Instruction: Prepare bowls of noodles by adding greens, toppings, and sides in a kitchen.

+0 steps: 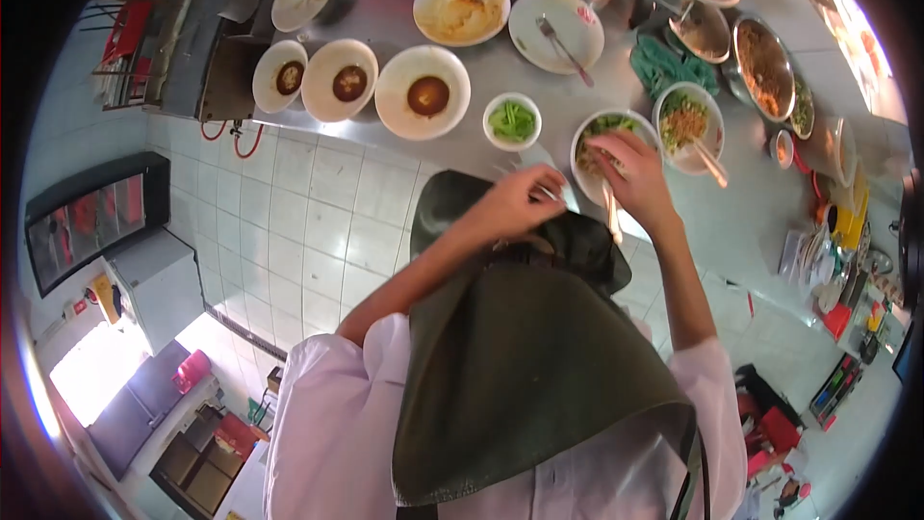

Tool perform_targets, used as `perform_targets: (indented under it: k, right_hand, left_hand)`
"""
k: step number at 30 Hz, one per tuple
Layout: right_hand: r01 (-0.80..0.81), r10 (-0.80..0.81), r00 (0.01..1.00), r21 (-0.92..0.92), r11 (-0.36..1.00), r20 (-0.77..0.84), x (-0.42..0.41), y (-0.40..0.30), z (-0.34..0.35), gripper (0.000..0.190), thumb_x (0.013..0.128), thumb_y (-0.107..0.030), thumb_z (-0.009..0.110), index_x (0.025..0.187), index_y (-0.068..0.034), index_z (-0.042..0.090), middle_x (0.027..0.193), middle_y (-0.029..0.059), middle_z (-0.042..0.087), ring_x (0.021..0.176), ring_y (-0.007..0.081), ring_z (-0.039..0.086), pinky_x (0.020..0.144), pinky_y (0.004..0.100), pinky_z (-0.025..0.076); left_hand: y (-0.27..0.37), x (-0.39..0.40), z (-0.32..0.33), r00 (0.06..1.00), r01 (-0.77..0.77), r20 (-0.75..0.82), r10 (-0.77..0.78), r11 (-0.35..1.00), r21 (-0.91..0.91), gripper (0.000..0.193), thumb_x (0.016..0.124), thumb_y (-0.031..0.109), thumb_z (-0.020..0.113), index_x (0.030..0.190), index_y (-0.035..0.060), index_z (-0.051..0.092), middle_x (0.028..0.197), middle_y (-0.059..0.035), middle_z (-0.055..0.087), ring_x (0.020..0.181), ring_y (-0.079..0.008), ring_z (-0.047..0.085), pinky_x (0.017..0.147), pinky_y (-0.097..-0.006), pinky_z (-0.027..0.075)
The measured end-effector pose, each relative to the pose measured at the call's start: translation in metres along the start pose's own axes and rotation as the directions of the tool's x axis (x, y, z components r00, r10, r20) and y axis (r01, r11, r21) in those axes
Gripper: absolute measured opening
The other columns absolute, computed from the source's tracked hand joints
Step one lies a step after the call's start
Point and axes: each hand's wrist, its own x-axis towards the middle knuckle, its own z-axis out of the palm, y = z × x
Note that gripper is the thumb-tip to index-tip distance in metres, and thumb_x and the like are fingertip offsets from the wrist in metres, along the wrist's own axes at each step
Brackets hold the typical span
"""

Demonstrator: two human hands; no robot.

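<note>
My right hand (635,167) reaches over a white bowl (582,148) of noodle-like food and chopped greens. Its fingertips curl down at the food; whether they pinch anything is hidden. Wooden chopsticks (613,217) stick out of this bowl toward me. Just left of the bowl, my left hand (523,196) is curled around a small, thin, pale thing (550,193) that I cannot identify. A small white bowl of cut greens (512,121) stands beyond it. To the right sits another bowl (686,123) with greens, brown crumbly topping and chopsticks (711,162).
Bowls of dark sauce (428,95) line the steel table's (346,22) front edge at left. Behind are a stained bowl (462,9) and a plate (530,36) with a fork (563,47). A green cloth (668,66) and steel bowls of ingredients (764,72) stand right.
</note>
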Motion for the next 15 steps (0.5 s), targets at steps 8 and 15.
perform_targets:
  k: [8,15]
  right_hand:
    - [-0.131,0.172,0.983,-0.4,0.907,0.068,0.086,-0.007,0.13,0.015,0.081,-0.019,0.063,0.081,-0.004,0.062,0.083,0.0154,0.064,0.074,0.0378,0.063,0.065,0.047,0.05]
    - [-0.281,0.299,0.953,0.232,0.931,-0.043,0.065,-0.008,0.112,0.018,0.083,-0.016,0.068,0.093,-0.001,0.067,0.081,0.0127,0.07,0.066,0.0239,0.066,0.058,0.0348,0.05]
  left_hand:
    - [-0.005,-0.042,-0.058,0.985,0.146,-0.114,-0.127,0.974,0.174,0.027,0.087,0.017,0.068,0.109,0.0034,0.059,0.101,-0.0075,0.065,0.093,-0.0155,0.062,0.087,-0.0307,0.049]
    - [-0.006,-0.048,-0.087,0.987,0.058,-0.155,-0.033,0.986,0.159,0.031,0.086,0.02,0.067,0.11,0.002,0.06,0.096,-0.0108,0.066,0.083,-0.0174,0.065,0.08,-0.0312,0.052]
